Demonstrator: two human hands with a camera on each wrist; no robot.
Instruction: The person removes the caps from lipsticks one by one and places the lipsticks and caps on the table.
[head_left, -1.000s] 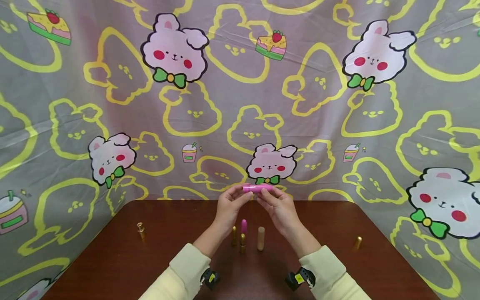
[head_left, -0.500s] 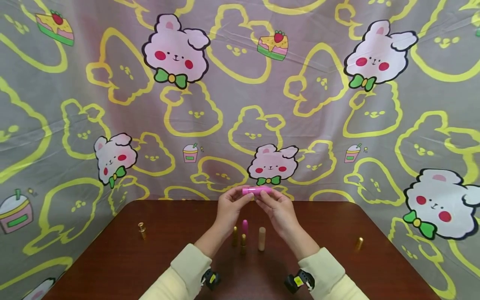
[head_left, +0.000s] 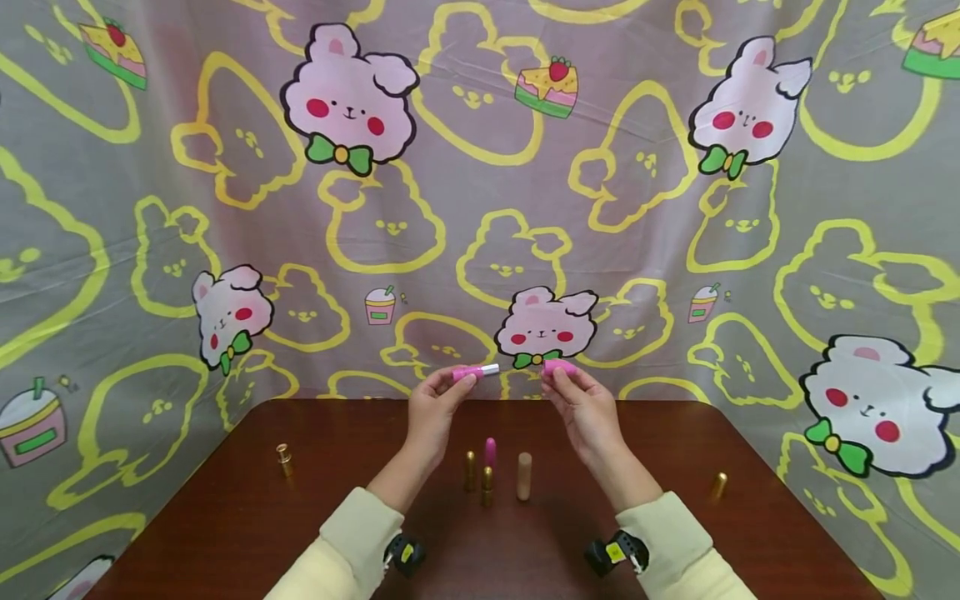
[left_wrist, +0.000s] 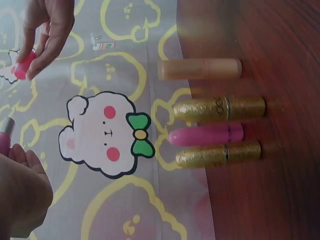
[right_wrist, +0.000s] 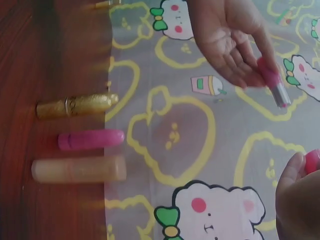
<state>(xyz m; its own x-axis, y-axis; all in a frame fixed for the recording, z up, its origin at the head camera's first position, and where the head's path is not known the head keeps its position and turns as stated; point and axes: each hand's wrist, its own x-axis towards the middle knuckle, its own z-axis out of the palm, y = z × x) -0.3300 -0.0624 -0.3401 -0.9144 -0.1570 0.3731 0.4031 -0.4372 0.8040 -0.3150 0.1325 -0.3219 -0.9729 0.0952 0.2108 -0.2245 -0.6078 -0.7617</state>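
Observation:
In the head view my left hand [head_left: 431,417] holds an uncapped pink lipstick [head_left: 468,373] above the table, its silver collar turned toward the right. My right hand [head_left: 591,417] pinches the pink lipstick cap [head_left: 558,366] between thumb and fingers. A gap separates cap and lipstick, both at about the same height. The right wrist view shows the lipstick's pink base and silver collar [right_wrist: 281,95] close up, with a bit of pink at its tip. Below and between the hands, a pink lipstick tube [head_left: 490,452] stands upright among other tubes.
Two gold tubes, a front one [head_left: 487,486] and a rear one [head_left: 470,471], and a beige tube [head_left: 523,477] stand mid-table. A gold lipstick base [head_left: 283,458] is at the left, a gold cap [head_left: 720,484] at the right. A patterned cloth [head_left: 450,192] hangs behind the table [head_left: 360,500].
The hands, earlier together on the closed pink lipstick, have moved apart. The cap has come off to the right, baring the silver collar. The standing tubes have not moved.

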